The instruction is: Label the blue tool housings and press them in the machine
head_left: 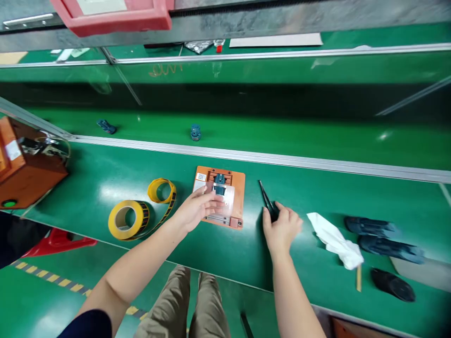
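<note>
Two bare hands are at the green table (pixel 239 256), with an orange fixture (pixel 240 192) lying directly before the person, probably so that both arms reach it easily. The left hand (pixel 195 209) has its fingers loosely extended over the fixture's clear plate (pixel 229 199); whether it grips this plate or only rests there, I cannot tell. Under the plate's upper edge sits a dark blue part (pixel 220 178), seemingly kept in position by the recess. To the right of the fixture, the right hand (pixel 283 230) is closed around the thick end of black tweezers (pixel 267 197), leaving the pointed tip free. A yellow label roll (pixel 116 219) stays left, its loose strip near the left forearm, perhaps for quick reach. As for writing, one fixture corner bears a QR code (pixel 201 177); the orange handwriting (pixel 165 70) on the green panel is not surely readable.
</note>
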Available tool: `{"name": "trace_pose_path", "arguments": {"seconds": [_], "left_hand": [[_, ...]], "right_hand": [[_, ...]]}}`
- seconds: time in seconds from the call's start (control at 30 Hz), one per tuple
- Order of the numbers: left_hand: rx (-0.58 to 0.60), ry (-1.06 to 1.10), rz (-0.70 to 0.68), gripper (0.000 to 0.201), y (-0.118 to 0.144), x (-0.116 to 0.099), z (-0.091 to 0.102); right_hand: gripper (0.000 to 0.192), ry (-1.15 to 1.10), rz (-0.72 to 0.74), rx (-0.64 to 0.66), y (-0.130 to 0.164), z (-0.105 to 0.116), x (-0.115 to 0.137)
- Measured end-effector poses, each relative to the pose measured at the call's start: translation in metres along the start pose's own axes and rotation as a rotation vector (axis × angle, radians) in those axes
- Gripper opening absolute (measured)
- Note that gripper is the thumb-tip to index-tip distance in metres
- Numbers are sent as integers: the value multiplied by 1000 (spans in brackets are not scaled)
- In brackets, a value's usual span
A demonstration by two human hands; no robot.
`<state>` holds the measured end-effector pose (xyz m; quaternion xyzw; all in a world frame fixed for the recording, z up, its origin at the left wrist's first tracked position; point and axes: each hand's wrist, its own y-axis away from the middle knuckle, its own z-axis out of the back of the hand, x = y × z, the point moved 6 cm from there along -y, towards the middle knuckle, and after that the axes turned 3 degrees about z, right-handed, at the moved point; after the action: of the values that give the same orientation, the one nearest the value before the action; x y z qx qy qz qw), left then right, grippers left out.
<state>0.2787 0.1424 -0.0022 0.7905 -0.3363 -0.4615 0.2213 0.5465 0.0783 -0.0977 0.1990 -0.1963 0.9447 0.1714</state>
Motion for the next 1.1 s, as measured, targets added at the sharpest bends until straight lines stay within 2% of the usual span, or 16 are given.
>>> {"name": "trace_pose_path", "arguments": {"seconds": [0.07,0.13,0.23,0.3,0.37,0.47,0.53,0.57,0.63,0.7,0.77,0.83,1.0,1.1], "left_hand": [[-19,-127,-34,39,-2,2,13],[-83,-422,-217,39,8,-4,37],[-367,-1089,-633,25,35,-30,77],[-537,-1492,-782,25,42,-45,93],[-553,-1772,-711,30,31,-53,103],[-481,-1926,-403,31,7,-57,111],[-496,-1894,-283,27,3,-61,116],[-513,-1845,-277,28,5,-64,119],[-518,-1658,-342,30,14,-68,126],[-485,-1372,-439,31,28,-69,135],[-441,-1096,-497,34,41,-65,145],[-427,-900,-496,35,50,-59,152],[-515,-631,-469,27,60,-47,159],[-588,-589,-492,21,65,-43,165]], "right_hand": [[49,28,-59,5,5,-4,-1],[43,29,-104,-2,9,-6,-1],[38,-8,-142,-15,12,-8,-3],[37,-37,-163,-23,13,-8,-6],[36,-67,-194,-35,14,-7,-11],[38,-147,-248,-69,18,-3,-15],[41,-252,-304,-109,18,2,-13],[42,-341,-344,-148,17,6,-10],[43,-631,-437,-242,13,15,0],[41,-1027,-517,-236,4,17,21],[36,-1379,-562,-100,-7,14,54],[30,-1555,-565,87,-12,9,91],[23,-1539,-449,588,0,-18,185],[24,-1498,-350,740,4,-34,230]]}}
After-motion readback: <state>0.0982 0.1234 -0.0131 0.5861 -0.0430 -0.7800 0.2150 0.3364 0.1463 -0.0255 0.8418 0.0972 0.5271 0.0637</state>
